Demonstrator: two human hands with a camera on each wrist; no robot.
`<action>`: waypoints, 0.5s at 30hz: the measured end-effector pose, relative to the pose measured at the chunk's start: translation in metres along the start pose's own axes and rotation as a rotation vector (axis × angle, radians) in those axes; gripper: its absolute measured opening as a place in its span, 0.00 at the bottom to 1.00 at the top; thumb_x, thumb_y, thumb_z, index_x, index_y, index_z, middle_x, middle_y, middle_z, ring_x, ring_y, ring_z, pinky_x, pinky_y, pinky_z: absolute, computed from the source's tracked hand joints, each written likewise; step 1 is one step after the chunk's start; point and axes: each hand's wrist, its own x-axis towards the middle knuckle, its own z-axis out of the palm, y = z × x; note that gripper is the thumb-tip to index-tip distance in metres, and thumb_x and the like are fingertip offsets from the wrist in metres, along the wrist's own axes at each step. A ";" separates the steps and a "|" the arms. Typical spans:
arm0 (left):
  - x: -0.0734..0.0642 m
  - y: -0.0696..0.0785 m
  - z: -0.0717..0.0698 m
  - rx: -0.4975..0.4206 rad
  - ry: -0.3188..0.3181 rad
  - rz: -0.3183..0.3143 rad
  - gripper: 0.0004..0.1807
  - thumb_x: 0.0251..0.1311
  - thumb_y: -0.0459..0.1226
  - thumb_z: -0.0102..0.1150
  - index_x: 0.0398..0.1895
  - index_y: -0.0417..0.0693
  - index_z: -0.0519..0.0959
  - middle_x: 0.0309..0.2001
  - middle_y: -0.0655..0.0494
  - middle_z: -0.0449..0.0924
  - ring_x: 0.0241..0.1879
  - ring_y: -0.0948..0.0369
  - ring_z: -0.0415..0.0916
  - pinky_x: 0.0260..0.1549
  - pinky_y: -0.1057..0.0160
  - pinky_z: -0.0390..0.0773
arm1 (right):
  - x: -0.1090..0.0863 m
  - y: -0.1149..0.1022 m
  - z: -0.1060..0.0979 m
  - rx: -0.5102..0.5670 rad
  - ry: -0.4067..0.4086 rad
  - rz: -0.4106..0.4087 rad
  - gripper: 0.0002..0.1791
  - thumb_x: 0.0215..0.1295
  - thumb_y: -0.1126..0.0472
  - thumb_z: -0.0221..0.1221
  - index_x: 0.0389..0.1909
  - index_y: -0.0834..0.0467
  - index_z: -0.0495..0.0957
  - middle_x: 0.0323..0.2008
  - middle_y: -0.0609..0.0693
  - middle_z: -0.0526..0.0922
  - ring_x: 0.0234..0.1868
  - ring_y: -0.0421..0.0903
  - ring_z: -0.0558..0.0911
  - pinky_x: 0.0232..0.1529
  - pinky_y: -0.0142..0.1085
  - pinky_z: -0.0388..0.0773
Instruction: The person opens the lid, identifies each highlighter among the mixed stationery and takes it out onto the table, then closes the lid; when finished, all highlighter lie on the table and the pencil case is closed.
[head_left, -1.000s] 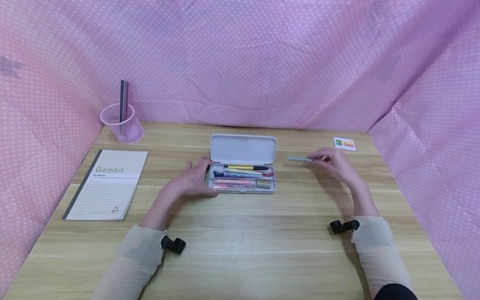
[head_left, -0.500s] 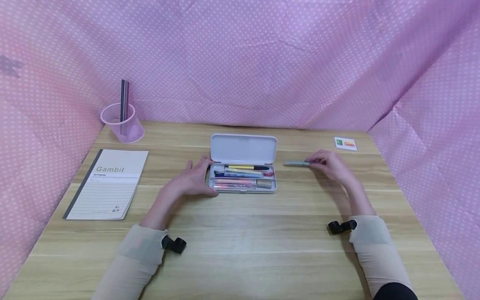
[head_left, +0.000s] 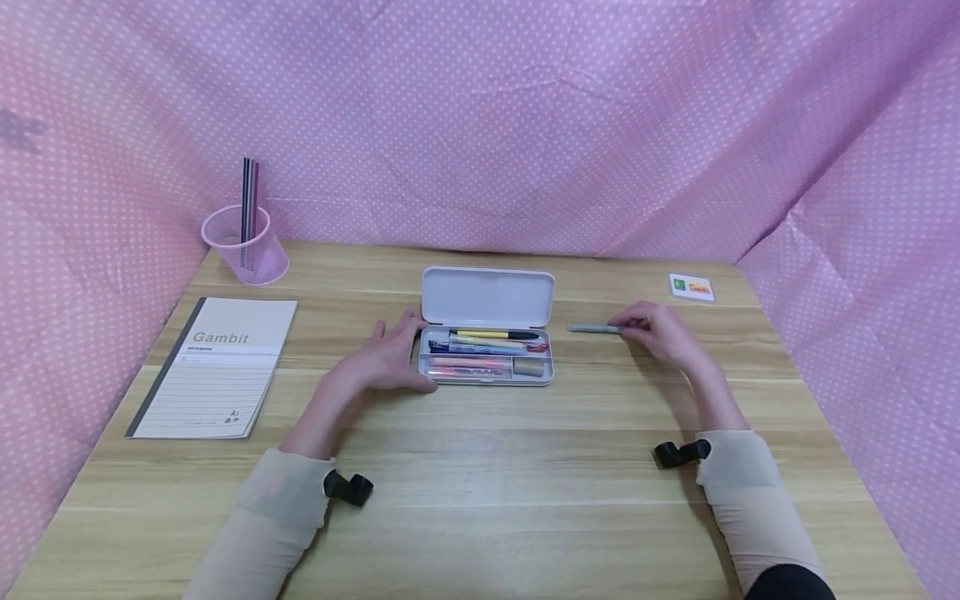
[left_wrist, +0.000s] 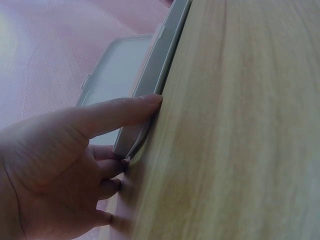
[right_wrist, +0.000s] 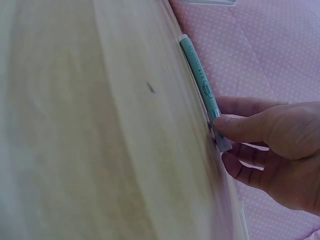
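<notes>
A pale pencil case [head_left: 486, 297] stands with its lid up near the middle of the table, with several pens in its compartments. My left hand [head_left: 386, 358] grips the case's left end. In the left wrist view the thumb [left_wrist: 122, 112] lies along its front wall and the other fingers reach round the end. To the right of the case, my right hand [head_left: 660, 329] pinches a teal marker [right_wrist: 199, 70] by its clear end. The marker lies nearly level, close over the table, its far end pointing left at the case.
At the back left, a pink mesh cup [head_left: 258, 258] holds dark pencils [head_left: 249, 196]. A Gambit notebook [head_left: 213, 375] lies in front of it. A small white printed card [head_left: 692, 287] is at the back right. Pink dotted cloth [head_left: 480, 125] hangs behind the table.
My right hand has moved slightly left and nearer the table's front, bringing the marker closer to the pencil case; it barely moves in the last half second. My left hand stays at the case.
</notes>
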 end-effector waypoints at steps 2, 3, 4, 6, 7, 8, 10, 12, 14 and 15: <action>0.000 0.000 0.000 -0.001 -0.001 0.000 0.54 0.47 0.50 0.77 0.74 0.44 0.57 0.84 0.37 0.37 0.84 0.43 0.32 0.82 0.37 0.27 | 0.000 0.000 0.000 -0.007 0.001 0.002 0.13 0.65 0.74 0.63 0.49 0.62 0.87 0.46 0.62 0.89 0.46 0.57 0.86 0.46 0.25 0.78; 0.000 0.000 0.000 -0.002 -0.002 0.000 0.54 0.48 0.50 0.77 0.74 0.44 0.57 0.84 0.37 0.37 0.84 0.42 0.32 0.82 0.37 0.27 | 0.000 0.000 0.001 -0.012 0.003 0.002 0.14 0.65 0.74 0.63 0.49 0.62 0.87 0.46 0.62 0.89 0.46 0.57 0.86 0.47 0.26 0.79; 0.000 -0.001 0.000 -0.002 -0.003 -0.001 0.54 0.48 0.50 0.77 0.74 0.44 0.57 0.84 0.36 0.37 0.84 0.42 0.32 0.82 0.37 0.27 | 0.000 0.000 0.001 -0.017 0.006 0.001 0.14 0.65 0.74 0.63 0.49 0.62 0.87 0.46 0.62 0.89 0.46 0.57 0.86 0.47 0.28 0.80; 0.001 -0.001 0.000 0.000 -0.004 -0.001 0.54 0.48 0.50 0.77 0.74 0.44 0.56 0.84 0.36 0.36 0.84 0.42 0.32 0.81 0.36 0.27 | 0.000 0.000 0.001 -0.024 0.010 -0.003 0.14 0.65 0.75 0.62 0.49 0.62 0.87 0.46 0.62 0.89 0.46 0.57 0.85 0.48 0.31 0.81; 0.001 -0.001 0.000 0.001 -0.005 -0.002 0.54 0.48 0.50 0.77 0.74 0.44 0.56 0.84 0.36 0.36 0.84 0.41 0.32 0.81 0.36 0.27 | 0.000 -0.001 0.001 -0.027 0.012 -0.005 0.14 0.64 0.75 0.62 0.49 0.62 0.87 0.45 0.62 0.89 0.46 0.56 0.85 0.48 0.32 0.81; 0.001 -0.001 0.000 0.002 -0.005 -0.003 0.54 0.48 0.51 0.77 0.74 0.44 0.56 0.84 0.36 0.36 0.84 0.41 0.32 0.81 0.36 0.27 | 0.000 -0.001 0.002 -0.029 0.018 -0.009 0.14 0.64 0.75 0.62 0.48 0.62 0.87 0.45 0.62 0.88 0.46 0.56 0.85 0.48 0.33 0.82; 0.001 -0.001 0.000 0.003 -0.007 -0.005 0.55 0.48 0.51 0.77 0.75 0.44 0.55 0.84 0.36 0.36 0.84 0.41 0.32 0.81 0.36 0.27 | 0.000 -0.002 0.001 -0.033 0.018 -0.009 0.14 0.65 0.75 0.62 0.49 0.62 0.87 0.45 0.62 0.88 0.46 0.56 0.85 0.48 0.35 0.82; 0.000 0.000 -0.001 0.002 -0.011 -0.007 0.55 0.48 0.51 0.77 0.75 0.44 0.55 0.84 0.36 0.36 0.84 0.42 0.31 0.81 0.37 0.26 | 0.001 -0.002 0.001 -0.029 0.016 0.002 0.15 0.65 0.75 0.61 0.49 0.62 0.87 0.45 0.62 0.88 0.46 0.56 0.85 0.48 0.35 0.82; 0.000 0.001 -0.001 0.003 -0.015 -0.009 0.56 0.49 0.51 0.77 0.76 0.44 0.55 0.84 0.35 0.36 0.84 0.42 0.31 0.82 0.37 0.26 | 0.001 -0.001 0.001 -0.032 0.011 0.014 0.15 0.65 0.75 0.61 0.50 0.61 0.87 0.46 0.61 0.87 0.47 0.56 0.85 0.49 0.36 0.82; -0.001 0.002 -0.002 0.003 -0.018 -0.010 0.56 0.49 0.51 0.77 0.76 0.44 0.54 0.84 0.35 0.36 0.84 0.43 0.31 0.82 0.37 0.26 | 0.001 -0.001 0.001 -0.033 0.005 0.022 0.15 0.66 0.75 0.61 0.51 0.61 0.87 0.46 0.61 0.87 0.48 0.56 0.85 0.50 0.37 0.81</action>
